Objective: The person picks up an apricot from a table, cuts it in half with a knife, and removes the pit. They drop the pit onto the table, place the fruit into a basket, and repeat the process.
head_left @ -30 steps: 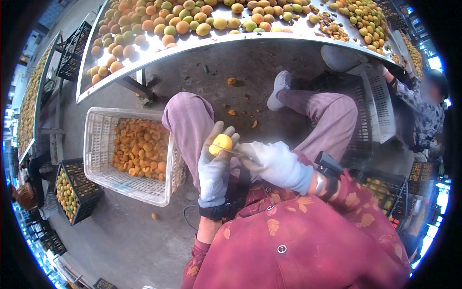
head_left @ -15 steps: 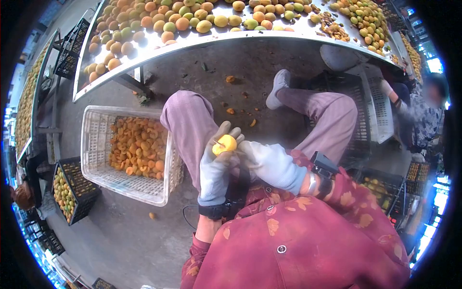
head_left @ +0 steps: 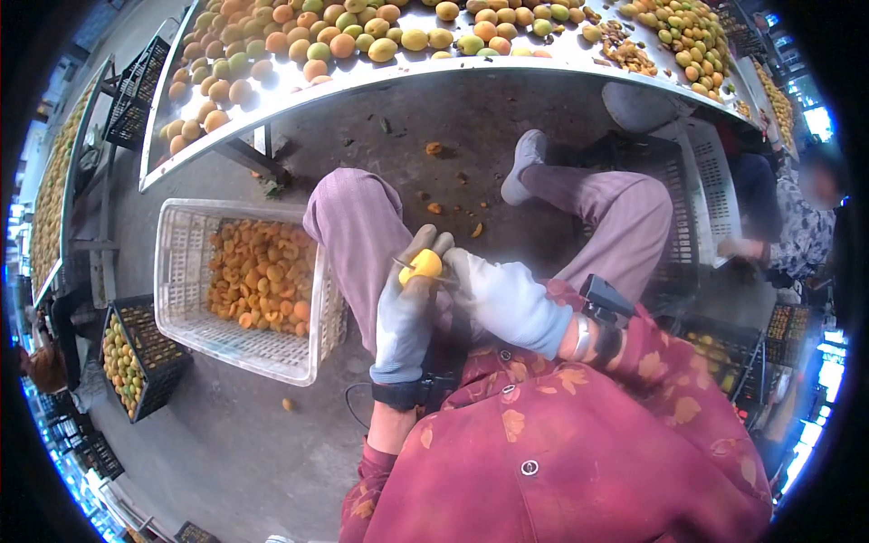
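My left hand [head_left: 404, 312], in a pale work glove, is closed around a yellow apricot [head_left: 422, 266] held above my lap. A thin, dark, stick-like tool [head_left: 400, 262] pokes out of the fruit's left side. On the right side, a thin shaft runs from the fruit toward my right hand [head_left: 507, 303]. That hand, also gloved, is closed on the tool, whose handle its fingers hide. Left of my knee stands a white plastic crate [head_left: 317, 326] with many orange apricot halves [head_left: 258, 271] inside.
A metal table [head_left: 299, 95] covered with whole apricots [head_left: 380, 50] stretches ahead of my knees. Fruit scraps [head_left: 434, 208] lie on the floor between my feet. A black crate of apricots [head_left: 127, 362] stands at far left. Another person [head_left: 801, 222] sits at right beside a white crate [head_left: 711, 195].
The tool's tip now sticks out farther from the apricot's left side, and my right hand has shifted slightly left. At right, the other person's hand has moved lower.
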The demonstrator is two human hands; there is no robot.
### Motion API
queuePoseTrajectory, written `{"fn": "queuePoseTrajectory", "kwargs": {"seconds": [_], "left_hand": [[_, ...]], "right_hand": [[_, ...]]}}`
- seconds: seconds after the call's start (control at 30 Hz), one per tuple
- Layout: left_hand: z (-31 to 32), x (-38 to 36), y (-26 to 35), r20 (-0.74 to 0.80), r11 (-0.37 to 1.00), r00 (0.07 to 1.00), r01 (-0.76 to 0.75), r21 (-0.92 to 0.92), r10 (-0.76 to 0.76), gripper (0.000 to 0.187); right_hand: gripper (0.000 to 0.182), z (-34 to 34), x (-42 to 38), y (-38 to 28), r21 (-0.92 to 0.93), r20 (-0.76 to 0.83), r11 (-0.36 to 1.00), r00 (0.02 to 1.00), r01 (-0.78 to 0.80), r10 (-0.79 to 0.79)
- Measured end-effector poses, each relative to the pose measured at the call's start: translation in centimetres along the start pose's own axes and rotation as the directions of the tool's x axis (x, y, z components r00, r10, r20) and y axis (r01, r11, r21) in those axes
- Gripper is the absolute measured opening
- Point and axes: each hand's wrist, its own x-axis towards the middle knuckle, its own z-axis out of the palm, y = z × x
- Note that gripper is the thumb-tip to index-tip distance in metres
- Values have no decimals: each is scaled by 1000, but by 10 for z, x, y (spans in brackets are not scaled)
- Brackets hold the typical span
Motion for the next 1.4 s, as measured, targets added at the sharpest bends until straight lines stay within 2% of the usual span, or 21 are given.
{"fn": "queuePoseTrajectory", "kwargs": {"seconds": [0.03,0.07,0.13,0.17,0.23,0.27,0.33,0.43,0.5,0.57,0.63,0.77,0.83,0.9,0.97,1.0,1.07,1.13,1.2,1.27,1.4], "left_hand": [[1,1,-1,-57,998,998,-29,59,33,78],[1,1,-1,-56,998,998,-29,59,33,78],[2,2,0,-46,993,998,-26,112,31,76],[2,1,2,-47,994,998,-25,110,30,76],[3,-1,7,-62,983,996,74,167,-64,70],[0,-2,5,-60,983,996,76,166,-66,70],[-4,-2,2,-110,983,993,64,175,-45,65],[-2,-6,6,-97,958,995,47,284,-20,54],[-2,-4,3,-103,946,995,50,321,-17,50],[-2,-3,-2,-128,926,990,-14,376,67,40],[4,-4,-2,-166,909,984,10,416,65,39],[4,-5,-5,-216,857,970,19,515,108,37],[1,-7,-9,-193,845,969,-26,534,152,38],[1,-8,-10,-169,832,966,-74,551,197,39],[2,-9,-9,-186,894,969,-66,444,164,41],[1,-11,-9,-187,894,968,-67,444,165,41],[-1,-14,-10,-268,859,959,62,507,88,43],[-2,-11,-14,-223,831,962,-5,556,155,43],[-2,-10,-16,-177,797,960,-70,600,218,44],[7,-8,-11,-227,731,956,19,682,187,42],[16,-9,-6,-224,776,954,-14,631,199,39]], "right_hand": [[50,-3,1,-3,-9,6,998,998,-56,56],[50,-8,2,-6,-9,5,998,998,-56,56],[71,-17,6,-9,108,-18,991,997,-73,75],[71,-17,7,-6,107,-17,992,997,-74,76],[80,-17,10,1,142,-100,985,991,99,-85],[80,-16,10,4,141,-100,985,992,96,-83],[74,-14,10,6,-18,-63,986,984,167,-168],[71,-20,8,0,-34,46,988,988,150,-148],[71,-18,6,0,-51,43,990,991,132,-130],[71,-14,4,0,-66,39,992,993,109,-107],[72,-9,4,0,86,53,996,999,3,-7],[69,-8,5,4,130,104,991,994,-31,17],[72,5,8,16,245,-137,951,978,189,-159],[72,6,9,19,285,-128,941,980,185,-154],[71,4,10,17,327,-120,927,981,185,-154],[70,1,10,16,257,-105,949,981,183,-160],[69,-1,10,15,184,-91,966,982,179,-164],[73,1,8,14,33,-71,992,991,119,-117],[76,3,6,9,27,-77,996,993,88,-86],[79,0,5,6,19,-83,998,995,57,-55],[75,-6,6,3,36,-60,999,998,13,-11]]}}
